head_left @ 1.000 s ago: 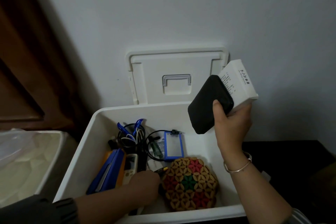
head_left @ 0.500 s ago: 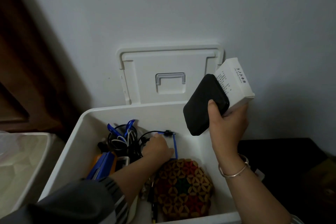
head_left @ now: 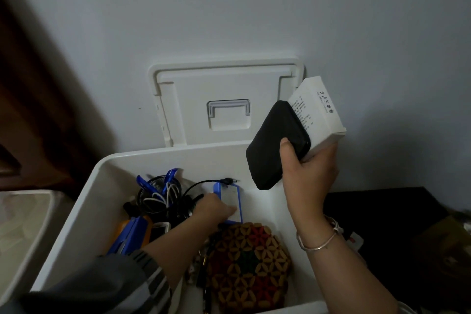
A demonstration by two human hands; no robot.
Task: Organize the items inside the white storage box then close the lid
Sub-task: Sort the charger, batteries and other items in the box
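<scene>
Finding: the white storage box (head_left: 84, 214) is open. Its lid (head_left: 224, 84) stands upright behind the rear rim, against the wall.

Left hand (head_left: 211, 209): it is inside the box, resting on a blue-framed tag (head_left: 230, 195) that lies near the rear wall. The thumb lies on the tag's face and the fingers are hidden beneath the hand. Whether this grip is pinched on the tag cannot be told.

Right hand (head_left: 308, 176): it is raised above the box's right rear corner. Its grip is curled round a black pouch (head_left: 272, 150) and a white carton (head_left: 318, 109), stacked together with the thumb across the pouch.

Contents: a cable tangle (head_left: 163, 194) at rear left, a blue stapler-like item (head_left: 130, 237) below it, and a beaded bag (head_left: 249, 265) at front right, just beside the tag.

Assessment: sorting is in progress and closing is not yet due. The step in hand appears to be repositioning the tag to open floor space.

Recommendations:
- Slide or lift the tag by its frame, clear of the black lead looped over its top edge, so that the tangle is not dragged along.
- Set it flat or upright against a wall.
- Lower the pouch and carton together into the bare right-hand area, flat sides down.
- Keep everything below the rim so that the lid can seat.
</scene>
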